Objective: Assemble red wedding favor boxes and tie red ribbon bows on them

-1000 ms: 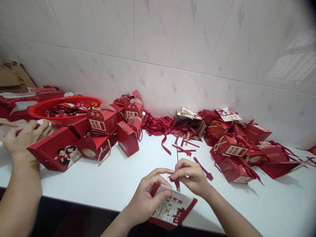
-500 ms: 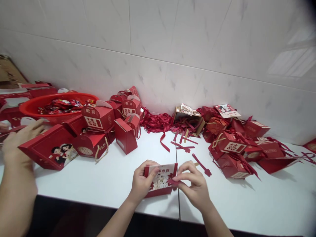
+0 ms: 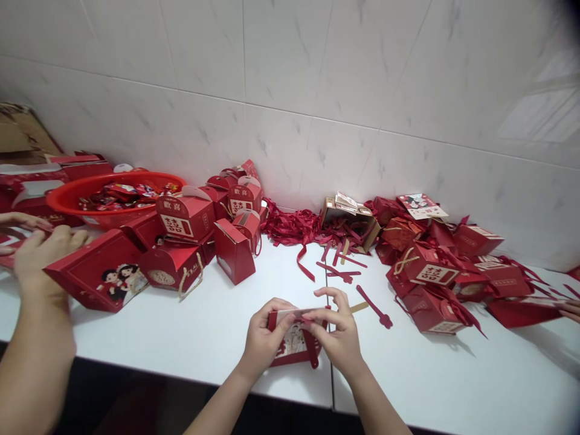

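At the frame's lower centre, your left hand (image 3: pixel 260 339) has its fingers closed on the box (image 3: pixel 294 343) and your right hand (image 3: pixel 341 338) pinches the strip (image 3: pixel 312 349); probably light, crease-prone card, so hold its edges gently.

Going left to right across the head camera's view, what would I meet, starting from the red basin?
Red basin → plain-sided red box → wearer's left hand → printed box in its grip → right hand → loose flower-ended strip → heap of red boxes with ribbons.
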A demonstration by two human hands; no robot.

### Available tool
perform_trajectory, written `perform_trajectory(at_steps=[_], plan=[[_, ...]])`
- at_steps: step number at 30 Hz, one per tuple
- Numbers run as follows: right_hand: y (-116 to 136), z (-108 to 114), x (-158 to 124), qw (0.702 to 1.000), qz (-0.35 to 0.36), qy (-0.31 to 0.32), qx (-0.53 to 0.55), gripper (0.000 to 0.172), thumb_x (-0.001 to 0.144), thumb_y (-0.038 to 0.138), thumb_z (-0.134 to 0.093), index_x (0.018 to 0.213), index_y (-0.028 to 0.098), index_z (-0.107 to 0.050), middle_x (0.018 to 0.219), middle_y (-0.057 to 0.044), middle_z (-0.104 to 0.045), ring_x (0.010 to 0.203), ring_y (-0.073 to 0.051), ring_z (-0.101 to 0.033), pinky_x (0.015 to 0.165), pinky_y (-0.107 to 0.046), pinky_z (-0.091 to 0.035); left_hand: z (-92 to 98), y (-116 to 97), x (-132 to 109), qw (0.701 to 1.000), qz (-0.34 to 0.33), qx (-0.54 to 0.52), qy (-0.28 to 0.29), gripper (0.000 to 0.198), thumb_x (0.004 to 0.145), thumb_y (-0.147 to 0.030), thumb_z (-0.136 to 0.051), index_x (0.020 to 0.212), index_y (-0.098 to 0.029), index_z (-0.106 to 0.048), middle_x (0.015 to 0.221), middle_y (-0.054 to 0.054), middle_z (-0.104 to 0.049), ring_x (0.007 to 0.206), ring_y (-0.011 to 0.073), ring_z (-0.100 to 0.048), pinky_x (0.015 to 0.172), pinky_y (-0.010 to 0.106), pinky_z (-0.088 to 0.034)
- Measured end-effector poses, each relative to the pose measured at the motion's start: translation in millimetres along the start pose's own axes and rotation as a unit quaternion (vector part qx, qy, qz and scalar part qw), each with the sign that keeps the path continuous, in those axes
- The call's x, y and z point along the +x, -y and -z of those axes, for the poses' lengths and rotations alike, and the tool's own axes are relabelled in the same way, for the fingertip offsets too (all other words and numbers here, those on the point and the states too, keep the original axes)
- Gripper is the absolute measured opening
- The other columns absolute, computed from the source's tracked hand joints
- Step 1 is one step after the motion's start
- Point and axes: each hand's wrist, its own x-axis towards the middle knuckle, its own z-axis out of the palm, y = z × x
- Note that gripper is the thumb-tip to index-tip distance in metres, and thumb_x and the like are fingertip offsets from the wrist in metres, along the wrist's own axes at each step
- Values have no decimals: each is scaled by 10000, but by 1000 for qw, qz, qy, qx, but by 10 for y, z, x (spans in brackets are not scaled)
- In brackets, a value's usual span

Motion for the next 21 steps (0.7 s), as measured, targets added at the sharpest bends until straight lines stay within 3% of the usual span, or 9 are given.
perform_trajectory(at_steps=[7,11,15,18,21], plan=[[32,-51,-22,999,-22,-25,-3,92,761,211,-717,766,296,-751,1055,-68,-551,1033,-266,-517,851,-422,-438,19,39,-15,1000,-7,-13,15,124,845,-278,-614,795,-168,-644,811,40,-651,802,173,-633,752,269,-496],[73,-123,-40,996,-52,-73,11,61,733,201,-724,740,234,-674,1032,-61,-545,1041,-255,-520,847,-389,-429,30,81,-18,998,-35,-37,27,158,796,-322,-673,816,-167,-646,810,38,-649,763,174,-634,696,263,-505],[88,-138,-52,982,-118,-120,86,325,632,171,-770,816,234,-510,1083,-38,-541,1070,-245,-517,906,-388,-388,7,60,-18,999,-42,-33,8,244,614,-255,-830,699,-169,-619,721,1,-637,660,147,-615,615,231,-491],[95,-75,-62,962,-209,-65,166,420,567,186,-801,828,246,-477,1108,-31,-560,1098,-253,-511,895,-365,-389,-19,18,-48,999,-47,-18,0,222,614,-173,-827,625,-167,-606,664,-7,-642,613,130,-615,593,219,-490],[112,13,-71,922,-286,10,260,479,498,229,-848,827,243,-500,1167,-50,-569,1131,-274,-503,841,-335,-427,-28,4,-97,996,-85,-18,9,211,598,-135,-831,613,-169,-623,639,4,-661,599,147,-636,575,237,-509]])
